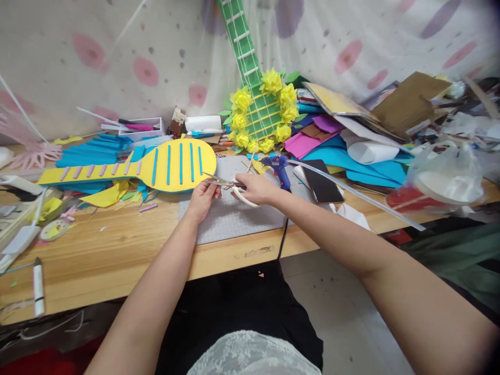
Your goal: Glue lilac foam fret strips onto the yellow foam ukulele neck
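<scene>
My right hand (255,188) is closed round the white handles of a pair of scissors (221,181), whose blades point left over the grey cutting mat (234,219). My left hand (203,198) sits just left of the blades, fingers pinched on something small that I cannot make out. Just beyond my left hand lies a yellow foam guitar shape (156,167) with blue and pink strips on it. A blue glue gun (279,167) lies right behind my right hand.
A green guitar neck ringed with yellow paper flowers (261,112) leans against the back cloth. Coloured foam sheets (351,156), a phone (322,182), a long white rod (363,195) and a plastic bag (445,177) crowd the right. Scraps and a glue stick (38,286) lie left.
</scene>
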`<action>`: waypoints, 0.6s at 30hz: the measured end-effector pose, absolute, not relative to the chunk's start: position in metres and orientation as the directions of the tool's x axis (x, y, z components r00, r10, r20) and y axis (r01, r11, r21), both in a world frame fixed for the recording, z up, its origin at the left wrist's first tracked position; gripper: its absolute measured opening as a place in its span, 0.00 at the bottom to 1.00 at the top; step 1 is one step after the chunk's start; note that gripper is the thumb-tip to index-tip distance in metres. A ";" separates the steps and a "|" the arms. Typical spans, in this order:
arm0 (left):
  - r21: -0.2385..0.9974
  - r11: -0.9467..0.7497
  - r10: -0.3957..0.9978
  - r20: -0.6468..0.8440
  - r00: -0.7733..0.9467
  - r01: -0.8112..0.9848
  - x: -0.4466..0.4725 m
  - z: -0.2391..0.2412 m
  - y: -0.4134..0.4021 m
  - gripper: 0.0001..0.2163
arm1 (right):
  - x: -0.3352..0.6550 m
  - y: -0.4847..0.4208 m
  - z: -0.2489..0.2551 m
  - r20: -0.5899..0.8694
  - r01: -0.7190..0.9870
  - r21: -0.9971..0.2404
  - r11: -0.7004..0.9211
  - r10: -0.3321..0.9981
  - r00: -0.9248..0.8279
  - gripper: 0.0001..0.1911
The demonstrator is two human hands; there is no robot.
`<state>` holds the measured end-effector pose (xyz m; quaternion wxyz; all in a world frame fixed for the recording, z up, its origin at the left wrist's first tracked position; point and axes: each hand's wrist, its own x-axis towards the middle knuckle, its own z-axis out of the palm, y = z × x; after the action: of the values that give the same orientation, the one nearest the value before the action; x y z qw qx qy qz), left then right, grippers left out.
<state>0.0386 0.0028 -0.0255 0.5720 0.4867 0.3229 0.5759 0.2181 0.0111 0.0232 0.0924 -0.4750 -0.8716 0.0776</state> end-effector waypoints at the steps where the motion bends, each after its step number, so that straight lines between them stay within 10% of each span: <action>1: 0.929 -0.133 0.973 0.188 0.131 -0.345 0.039 -0.025 0.003 0.13 | 0.218 0.011 0.023 0.093 0.816 -0.213 0.538 0.842 -0.531 0.16; 18: 0.927 -0.091 0.979 0.149 0.137 -0.364 0.040 -0.024 0.001 0.13 | 0.219 0.014 0.028 0.051 0.797 -0.260 0.546 0.832 -0.553 0.16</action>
<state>0.0401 0.0007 -0.0238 0.5894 0.4700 0.3275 0.5696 0.2186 0.0144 0.0276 0.0840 -0.4653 -0.8750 0.1036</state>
